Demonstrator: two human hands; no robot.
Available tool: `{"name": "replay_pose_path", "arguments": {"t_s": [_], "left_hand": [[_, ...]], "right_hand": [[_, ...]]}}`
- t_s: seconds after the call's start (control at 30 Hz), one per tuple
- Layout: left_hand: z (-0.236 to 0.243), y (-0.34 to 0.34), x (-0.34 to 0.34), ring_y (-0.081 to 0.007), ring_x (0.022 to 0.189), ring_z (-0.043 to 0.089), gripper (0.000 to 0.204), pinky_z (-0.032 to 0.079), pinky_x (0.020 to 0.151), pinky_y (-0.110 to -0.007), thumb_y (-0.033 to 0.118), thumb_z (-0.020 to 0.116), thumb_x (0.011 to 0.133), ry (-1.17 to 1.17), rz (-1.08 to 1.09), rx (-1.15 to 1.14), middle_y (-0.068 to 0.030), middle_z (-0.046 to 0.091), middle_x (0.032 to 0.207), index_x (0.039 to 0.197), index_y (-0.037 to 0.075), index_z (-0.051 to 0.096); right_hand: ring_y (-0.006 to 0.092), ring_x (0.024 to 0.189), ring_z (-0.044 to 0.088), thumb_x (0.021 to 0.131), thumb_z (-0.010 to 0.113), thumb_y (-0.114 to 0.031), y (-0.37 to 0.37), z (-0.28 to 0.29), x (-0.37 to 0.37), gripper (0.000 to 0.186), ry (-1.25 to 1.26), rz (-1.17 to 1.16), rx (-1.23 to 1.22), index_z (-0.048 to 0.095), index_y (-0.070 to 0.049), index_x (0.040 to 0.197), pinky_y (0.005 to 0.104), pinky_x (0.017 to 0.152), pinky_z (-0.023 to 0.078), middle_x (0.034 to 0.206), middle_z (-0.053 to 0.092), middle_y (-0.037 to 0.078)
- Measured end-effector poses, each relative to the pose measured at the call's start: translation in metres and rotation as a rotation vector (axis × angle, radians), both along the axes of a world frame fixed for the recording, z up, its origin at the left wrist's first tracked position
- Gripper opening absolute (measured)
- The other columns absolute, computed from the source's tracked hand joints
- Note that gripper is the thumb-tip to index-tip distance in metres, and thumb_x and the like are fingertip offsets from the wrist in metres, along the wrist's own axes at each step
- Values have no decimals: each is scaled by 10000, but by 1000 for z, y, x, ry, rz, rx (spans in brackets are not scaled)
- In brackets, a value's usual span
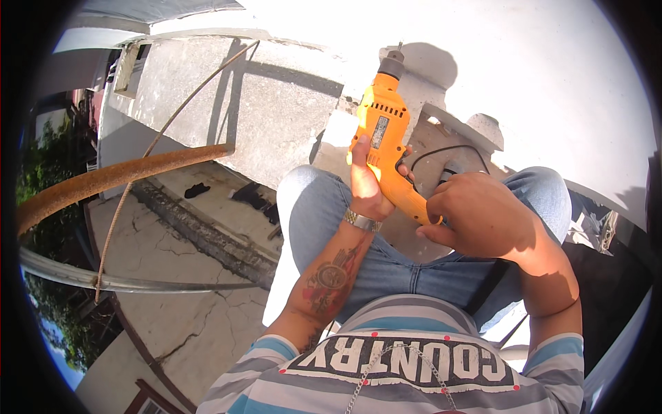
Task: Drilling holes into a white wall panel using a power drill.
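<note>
An orange power drill [387, 127] with a dark chuck and a thin bit points away from me, tilted slightly right. My left hand [367, 183] is closed round its body near the handle. Curled at the bottom end of the handle is my right hand [476, 212], its thumb low beside the orange casing. What its fingers grip is hidden behind the back of the hand. Just beyond the right knuckles shows a grey and black object [451, 169], partly covered. A dark cord [452, 146] arcs between the drill and that spot.
My jeans-clad knees frame the hands. A concrete ledge [283, 103] stretches left, with a rusty pipe [124, 181] and a thin rusty rod [176, 114] beside it. Ahead is a broken concrete block [485, 131] near a white wall [552, 83]. Cracked paving [179, 303] lies below left.
</note>
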State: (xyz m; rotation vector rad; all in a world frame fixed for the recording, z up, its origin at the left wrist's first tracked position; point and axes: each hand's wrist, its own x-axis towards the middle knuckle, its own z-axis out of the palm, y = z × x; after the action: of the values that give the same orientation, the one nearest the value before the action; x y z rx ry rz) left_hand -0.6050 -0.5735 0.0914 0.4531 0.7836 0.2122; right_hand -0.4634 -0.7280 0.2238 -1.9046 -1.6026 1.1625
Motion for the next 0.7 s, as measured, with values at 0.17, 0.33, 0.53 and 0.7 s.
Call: {"name": "replay_pose_path", "arguments": {"t_s": [0.17, 0.33, 0.53, 0.7], "left_hand": [[1, -1, 1, -161, 654, 637, 653, 576, 627, -384, 649, 536, 954, 8, -1, -7, -116, 672, 985, 1295, 92, 555], [3, -1, 2, -161, 652, 638, 659, 575, 624, -381, 648, 537, 954, 3, 3, -14, -115, 675, 976, 1306, 91, 553], [3, -1, 1, -161, 651, 643, 654, 575, 623, -380, 640, 533, 961, 8, 3, 0, -115, 677, 980, 1300, 82, 558], [4, 0, 2, -159, 647, 645, 642, 578, 624, -381, 638, 531, 963, 5, -1, 33, -110, 679, 962, 1288, 85, 567]], "right_hand": [[374, 753, 678, 885, 696, -311, 1, 2, 0, 314, 3, -2, -15, 734, -21, 773, 476, 726, 515, 701, 667, 168], [365, 749, 681, 892, 701, -323, 2, 2, -1, 312, -15, -7, -47, 743, -33, 786, 468, 727, 521, 704, 671, 162], [361, 756, 683, 895, 707, -323, 4, 2, -2, 300, -14, -7, -48, 749, -43, 794, 465, 732, 521, 707, 673, 158], [359, 766, 683, 897, 707, -320, 5, 2, -2, 296, -25, 2, -54, 751, -42, 804, 462, 742, 520, 710, 673, 157]]}}
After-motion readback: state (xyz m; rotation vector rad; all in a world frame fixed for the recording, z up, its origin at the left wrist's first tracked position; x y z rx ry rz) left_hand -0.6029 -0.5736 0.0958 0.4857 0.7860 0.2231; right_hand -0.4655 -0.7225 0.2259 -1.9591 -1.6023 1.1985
